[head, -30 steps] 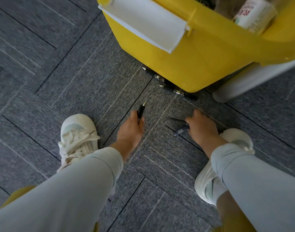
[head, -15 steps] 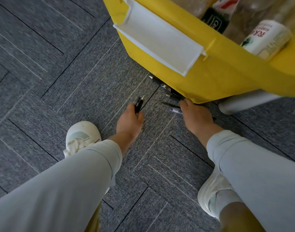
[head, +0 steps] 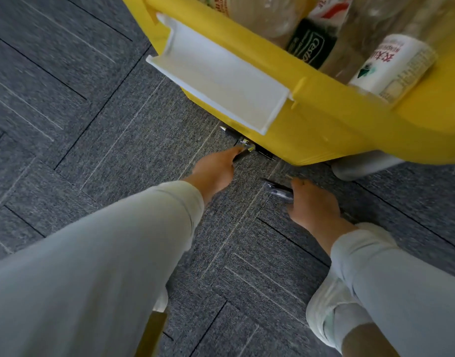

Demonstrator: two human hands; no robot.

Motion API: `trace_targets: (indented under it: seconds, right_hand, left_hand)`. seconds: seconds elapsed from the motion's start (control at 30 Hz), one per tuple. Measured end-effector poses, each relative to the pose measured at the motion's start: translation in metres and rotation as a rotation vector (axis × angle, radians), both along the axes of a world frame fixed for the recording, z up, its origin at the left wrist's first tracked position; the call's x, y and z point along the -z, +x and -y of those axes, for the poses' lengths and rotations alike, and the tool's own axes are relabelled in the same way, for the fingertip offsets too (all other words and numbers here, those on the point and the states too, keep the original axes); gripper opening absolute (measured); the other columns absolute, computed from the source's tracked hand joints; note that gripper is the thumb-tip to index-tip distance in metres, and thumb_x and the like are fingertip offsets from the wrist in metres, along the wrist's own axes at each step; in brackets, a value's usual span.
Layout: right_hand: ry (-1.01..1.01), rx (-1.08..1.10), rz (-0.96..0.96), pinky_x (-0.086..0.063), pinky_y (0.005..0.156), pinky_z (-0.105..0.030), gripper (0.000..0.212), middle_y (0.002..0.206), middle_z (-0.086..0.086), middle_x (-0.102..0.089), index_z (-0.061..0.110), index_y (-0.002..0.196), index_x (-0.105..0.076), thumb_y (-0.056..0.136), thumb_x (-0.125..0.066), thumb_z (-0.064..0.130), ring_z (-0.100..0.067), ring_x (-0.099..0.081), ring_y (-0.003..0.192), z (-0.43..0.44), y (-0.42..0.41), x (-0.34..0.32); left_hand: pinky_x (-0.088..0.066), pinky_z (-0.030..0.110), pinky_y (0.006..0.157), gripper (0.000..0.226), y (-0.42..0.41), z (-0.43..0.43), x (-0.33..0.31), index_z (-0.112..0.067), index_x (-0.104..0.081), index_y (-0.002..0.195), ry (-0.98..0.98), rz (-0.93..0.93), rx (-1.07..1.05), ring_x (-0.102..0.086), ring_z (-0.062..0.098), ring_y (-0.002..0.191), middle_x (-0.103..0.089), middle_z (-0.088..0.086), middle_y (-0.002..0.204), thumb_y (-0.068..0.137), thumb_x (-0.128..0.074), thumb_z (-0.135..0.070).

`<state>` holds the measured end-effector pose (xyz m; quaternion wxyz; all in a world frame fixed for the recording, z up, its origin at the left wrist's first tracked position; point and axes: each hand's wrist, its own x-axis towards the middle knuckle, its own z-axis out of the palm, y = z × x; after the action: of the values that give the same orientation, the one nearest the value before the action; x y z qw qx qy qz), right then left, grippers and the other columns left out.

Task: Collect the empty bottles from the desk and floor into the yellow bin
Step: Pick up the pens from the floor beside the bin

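The yellow bin (head: 324, 117) stands on the grey carpet at the top right, with a white handle flap (head: 216, 81) on its near wall. Several empty plastic bottles lie inside it, among them a white-labelled bottle (head: 394, 65) and a dark-labelled bottle (head: 311, 45). My left hand (head: 216, 168) reaches to the bin's foot and grips a black pen (head: 243, 152) by its end. My right hand (head: 314, 204) is closed on a clear-barrelled pen (head: 278, 190) low over the carpet.
More pens (head: 247, 143) lie on the carpet along the bin's base. A white rounded object (head: 363, 166) rests under the bin's right corner. My white shoe (head: 327, 313) is at the lower right. The picture is motion-blurred.
My left hand moved forward to the pens at the bin's base. My right hand drew back from the bin with its pen. The view tilted up, showing more of the bin's inside.
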<state>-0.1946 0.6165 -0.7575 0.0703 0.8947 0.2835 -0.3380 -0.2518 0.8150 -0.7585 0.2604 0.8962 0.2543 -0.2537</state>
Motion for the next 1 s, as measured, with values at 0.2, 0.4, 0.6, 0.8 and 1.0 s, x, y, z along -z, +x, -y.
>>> trace_targets:
  seconds: [0.2,0.4,0.6,0.8,1.0]
  right_hand:
    - [0.026,-0.043,0.048,-0.048,0.077,-0.037,0.055,0.128,-0.011,-0.052,0.010,0.135,-0.032,0.092,-0.057,0.033,-0.030,-0.058,0.109,0.013,0.002,0.000]
    - [0.072,-0.062,0.053,-0.049,0.075,-0.036,0.052,0.124,-0.011,-0.054,0.008,0.135,-0.031,0.094,-0.053,0.030,-0.029,-0.060,0.105,0.018,-0.006,0.000]
    - [0.116,-0.045,0.049,-0.045,0.072,-0.033,0.046,0.122,-0.010,-0.055,0.009,0.132,-0.036,0.094,-0.052,0.028,-0.029,-0.060,0.103,0.021,-0.007,0.000]
    - [0.118,-0.039,0.049,-0.048,0.069,-0.035,0.035,0.114,-0.011,-0.057,0.009,0.119,-0.040,0.092,-0.054,0.027,-0.031,-0.062,0.095,0.023,-0.011,0.004]
    - [0.103,-0.056,0.045,-0.047,0.067,-0.035,0.034,0.114,-0.011,-0.056,0.009,0.117,-0.040,0.092,-0.054,0.028,-0.032,-0.063,0.093,0.018,-0.015,0.006]
  left_hand:
    - [-0.041,0.029,0.047,0.079,0.026,-0.008,0.007,-0.043,-0.010,0.146,0.066,-0.123,0.205,-0.051,0.019,0.054,-0.057,0.005,0.072,0.091,-0.043,0.003]
    - [-0.045,0.033,0.048,0.070,0.018,-0.004,0.010,-0.036,-0.019,0.143,0.068,-0.078,0.142,-0.057,0.022,0.059,-0.055,0.005,0.075,0.090,-0.045,0.003]
    - [-0.036,0.026,0.043,0.049,0.004,0.002,0.018,-0.028,-0.028,0.143,0.085,-0.043,0.123,-0.050,0.018,0.056,-0.053,0.004,0.075,0.098,-0.043,-0.017]
    - [-0.041,0.033,0.063,0.030,-0.010,0.002,0.028,-0.012,-0.053,0.113,0.083,0.085,-0.053,-0.048,0.023,0.078,-0.055,0.010,0.102,0.096,-0.045,-0.036]
    - [-0.048,0.037,0.067,0.038,-0.023,0.001,0.034,-0.015,-0.049,0.114,0.140,0.039,-0.133,-0.057,0.026,0.091,-0.054,0.005,0.108,0.089,-0.057,-0.042]
